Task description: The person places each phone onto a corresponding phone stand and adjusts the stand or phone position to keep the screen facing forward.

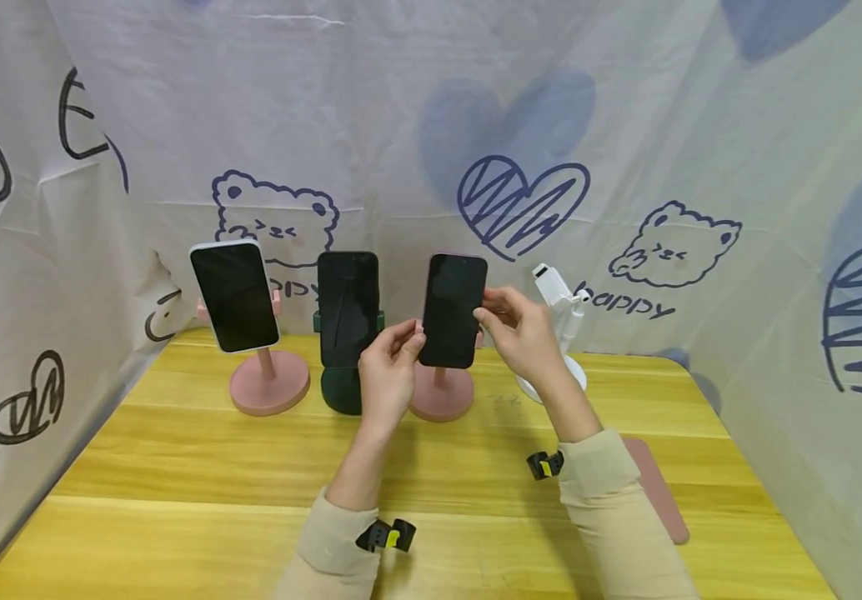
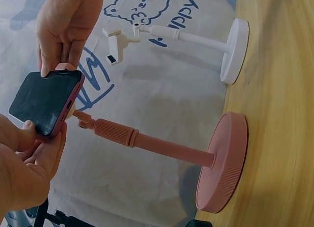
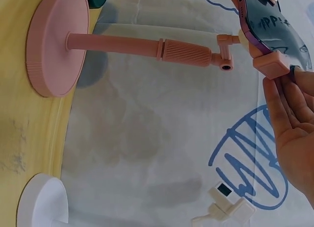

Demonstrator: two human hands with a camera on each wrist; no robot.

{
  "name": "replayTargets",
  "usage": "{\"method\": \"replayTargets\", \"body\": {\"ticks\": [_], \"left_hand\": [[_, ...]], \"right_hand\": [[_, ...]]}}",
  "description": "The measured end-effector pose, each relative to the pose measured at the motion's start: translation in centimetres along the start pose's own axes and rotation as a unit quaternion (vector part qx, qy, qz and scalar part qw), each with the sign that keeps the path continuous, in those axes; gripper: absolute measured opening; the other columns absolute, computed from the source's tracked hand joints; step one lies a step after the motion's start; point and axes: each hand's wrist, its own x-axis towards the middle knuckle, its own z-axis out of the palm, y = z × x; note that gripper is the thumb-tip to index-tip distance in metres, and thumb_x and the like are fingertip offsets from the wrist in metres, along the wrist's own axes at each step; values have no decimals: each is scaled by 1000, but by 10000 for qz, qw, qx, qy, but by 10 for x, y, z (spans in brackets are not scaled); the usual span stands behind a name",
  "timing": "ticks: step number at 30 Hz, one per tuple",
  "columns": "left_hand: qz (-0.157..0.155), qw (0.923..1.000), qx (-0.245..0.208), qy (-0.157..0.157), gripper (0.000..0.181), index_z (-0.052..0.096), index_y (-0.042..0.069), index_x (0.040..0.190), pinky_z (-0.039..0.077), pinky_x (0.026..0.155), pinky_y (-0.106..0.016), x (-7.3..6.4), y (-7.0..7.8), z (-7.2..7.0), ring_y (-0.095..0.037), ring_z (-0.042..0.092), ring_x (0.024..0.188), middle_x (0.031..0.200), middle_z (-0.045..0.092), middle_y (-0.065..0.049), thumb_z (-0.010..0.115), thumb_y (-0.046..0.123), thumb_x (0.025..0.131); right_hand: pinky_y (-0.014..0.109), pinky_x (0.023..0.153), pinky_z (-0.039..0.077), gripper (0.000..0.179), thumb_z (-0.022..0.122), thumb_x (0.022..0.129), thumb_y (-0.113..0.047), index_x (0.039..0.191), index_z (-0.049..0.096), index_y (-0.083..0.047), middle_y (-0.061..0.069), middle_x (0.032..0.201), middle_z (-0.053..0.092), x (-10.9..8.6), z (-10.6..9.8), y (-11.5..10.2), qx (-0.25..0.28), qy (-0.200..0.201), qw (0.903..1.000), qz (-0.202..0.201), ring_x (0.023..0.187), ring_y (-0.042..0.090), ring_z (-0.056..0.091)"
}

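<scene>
A dark-screened smartphone (image 1: 455, 310) with a reddish-purple frame stands upright in the clamp of a pink phone stand (image 1: 442, 400). My left hand (image 1: 388, 375) pinches its left edge, thumb on the front and fingers behind, as the left wrist view shows. On the opposite edge my right hand (image 1: 527, 333) holds the phone, thumb on the screen side and fingers against the pink clamp end (image 3: 271, 65). The stand's post (image 2: 171, 151) rises from a round base to a small hinge behind the phone. The clamp's back is hidden by the phone.
At the left, a white-edged phone (image 1: 236, 296) sits in another pink stand (image 1: 269, 383). Beside it a dark phone (image 1: 348, 292) rests in a green stand (image 1: 339, 392). A white stand (image 1: 573, 375) holding no phone is right, with a flat pink piece (image 1: 658, 492) nearer the front.
</scene>
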Motion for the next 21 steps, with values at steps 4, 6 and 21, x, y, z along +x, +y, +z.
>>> {"method": "replayTargets", "body": {"ticks": [4,6,21], "left_hand": [[5,10000,20,7,27,72,-2,124,58,98,-41,-1,0,1,-30,71,111,118,74,-18,69,8,100],[-2,10000,23,32,27,72,-2,124,58,99,-43,0,0,1,-29,71,111,118,74,-18,69,8,100],[-14,10000,-65,21,28,72,-2,126,57,100,-38,1,0,2,-29,71,112,119,74,-17,68,8,100]], "right_hand": [[49,93,60,22,71,98,-5,117,69,7,22,110,75,-2,1,2,2,28,10000,-70,101,35,73],[48,92,61,21,72,98,-4,116,69,6,22,109,75,-3,1,2,4,26,9999,-109,101,34,73],[48,91,61,24,72,98,-4,120,70,5,21,111,75,-10,6,7,62,257,9994,-202,102,34,73]]}}
